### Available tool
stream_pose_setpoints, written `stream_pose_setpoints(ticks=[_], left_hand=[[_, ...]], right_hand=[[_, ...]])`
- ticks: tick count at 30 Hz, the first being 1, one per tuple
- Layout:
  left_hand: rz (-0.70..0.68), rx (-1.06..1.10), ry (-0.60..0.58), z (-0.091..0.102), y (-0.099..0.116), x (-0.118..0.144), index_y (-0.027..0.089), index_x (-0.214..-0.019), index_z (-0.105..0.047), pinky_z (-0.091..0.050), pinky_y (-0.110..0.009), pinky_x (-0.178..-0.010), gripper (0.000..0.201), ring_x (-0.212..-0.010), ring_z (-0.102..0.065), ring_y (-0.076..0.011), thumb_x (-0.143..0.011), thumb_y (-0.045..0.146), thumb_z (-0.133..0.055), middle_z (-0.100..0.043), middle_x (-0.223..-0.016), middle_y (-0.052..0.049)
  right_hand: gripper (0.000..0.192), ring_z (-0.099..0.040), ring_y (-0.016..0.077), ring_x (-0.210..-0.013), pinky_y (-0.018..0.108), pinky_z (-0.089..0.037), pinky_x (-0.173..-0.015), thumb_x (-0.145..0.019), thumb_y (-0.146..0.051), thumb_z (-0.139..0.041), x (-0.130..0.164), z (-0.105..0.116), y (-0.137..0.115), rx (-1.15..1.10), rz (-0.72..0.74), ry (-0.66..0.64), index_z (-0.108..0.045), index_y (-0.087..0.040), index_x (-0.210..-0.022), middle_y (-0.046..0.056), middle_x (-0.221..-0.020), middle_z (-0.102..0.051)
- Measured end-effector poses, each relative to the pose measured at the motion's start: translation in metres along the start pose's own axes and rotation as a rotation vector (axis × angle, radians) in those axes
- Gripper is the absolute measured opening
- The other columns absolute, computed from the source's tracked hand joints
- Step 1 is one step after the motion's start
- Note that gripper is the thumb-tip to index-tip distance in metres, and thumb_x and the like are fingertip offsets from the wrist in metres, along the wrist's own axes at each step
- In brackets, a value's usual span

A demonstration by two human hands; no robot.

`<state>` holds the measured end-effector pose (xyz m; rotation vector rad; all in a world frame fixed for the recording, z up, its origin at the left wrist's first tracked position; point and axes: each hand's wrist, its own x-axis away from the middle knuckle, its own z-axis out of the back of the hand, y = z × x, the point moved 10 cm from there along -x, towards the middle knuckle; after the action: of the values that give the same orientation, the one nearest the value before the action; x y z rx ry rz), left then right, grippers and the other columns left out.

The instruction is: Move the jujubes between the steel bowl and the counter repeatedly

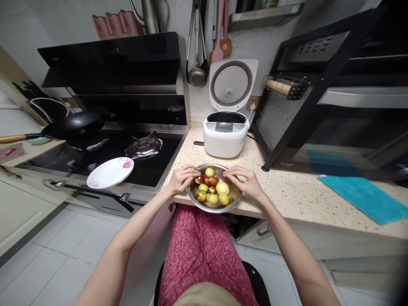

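Because the round steel bowl (213, 205) of small green and red fruits (213, 188) overhangs the speckled desk (287, 191) edge at centre frame, both hands (182, 177) (244, 178), fingers curled on its rim, could tip it.

open white rice cooker (225, 138), floral plate (110, 173), teal cloth (366, 196), black wok (76, 124)

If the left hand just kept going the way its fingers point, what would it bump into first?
The left hand rests on the rim of the metal bowl, fingers pointing right, over the bowl. Going straight on, it would probably first meet the reddish fruit just beyond its fingertips, though depth is hard to judge.
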<state>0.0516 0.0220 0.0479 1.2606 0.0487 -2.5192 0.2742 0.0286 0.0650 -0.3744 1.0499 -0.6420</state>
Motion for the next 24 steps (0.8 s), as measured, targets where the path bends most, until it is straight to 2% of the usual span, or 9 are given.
stream_pose_setpoints(ticks=[4,10,14,20,24], left_hand=[[-0.03,-0.003,-0.035,-0.002,0.006,0.004,0.019,-0.124,-0.074,-0.062,-0.048,-0.094,0.037,-0.115,-0.072,-0.0273,-0.103,0.023,-0.043,-0.079,-0.117,-0.011],[-0.101,0.026,-0.075,-0.005,0.015,0.01,0.019,-0.127,-0.073,-0.061,-0.05,-0.1,0.039,-0.13,-0.066,-0.028,-0.104,0.028,-0.043,-0.076,-0.128,-0.011],[-0.076,0.009,-0.089,-0.009,0.015,0.016,0.021,-0.134,-0.069,-0.059,-0.05,-0.106,0.041,-0.137,-0.062,-0.0271,-0.106,0.029,-0.04,-0.073,-0.134,-0.009],[0.076,-0.065,-0.037,-0.006,0.003,0.016,0.022,-0.14,-0.066,-0.056,-0.053,-0.112,0.042,-0.14,-0.058,-0.0276,-0.107,0.027,-0.04,-0.07,-0.139,-0.007],[0.095,-0.008,-0.064,-0.009,0.0,0.014,0.021,-0.143,-0.063,-0.049,-0.057,-0.118,0.044,-0.147,-0.051,-0.0287,-0.108,0.031,-0.039,-0.065,-0.145,-0.008]], right_hand=[[0.014,-0.076,0.0255,-0.094,0.045,-0.064,-0.085,-0.097,-0.027,-0.067,0.039,0.0,-0.033,0.038,-0.014,0.03,-0.081,-0.026,-0.096,0.007,-0.098,-0.08],[0.02,-0.075,0.0274,-0.106,0.051,-0.061,-0.095,-0.096,-0.026,-0.071,0.078,-0.02,-0.071,0.211,0.082,-0.006,-0.076,-0.028,-0.116,0.007,-0.112,-0.08],[0.028,-0.073,0.0273,-0.111,0.05,-0.059,-0.098,-0.097,-0.028,-0.071,0.087,-0.032,-0.081,0.351,0.146,0.001,-0.072,-0.023,-0.125,0.01,-0.118,-0.078],[0.022,-0.072,0.0241,-0.1,0.043,-0.058,-0.089,-0.1,-0.024,-0.067,0.086,-0.047,-0.09,0.424,0.176,0.017,-0.073,-0.02,-0.121,0.009,-0.107,-0.079],[0.022,-0.071,0.0231,-0.091,0.04,-0.056,-0.082,-0.103,-0.026,-0.062,0.084,-0.057,-0.089,0.413,0.155,-0.007,-0.072,-0.021,-0.121,0.008,-0.099,-0.078]])
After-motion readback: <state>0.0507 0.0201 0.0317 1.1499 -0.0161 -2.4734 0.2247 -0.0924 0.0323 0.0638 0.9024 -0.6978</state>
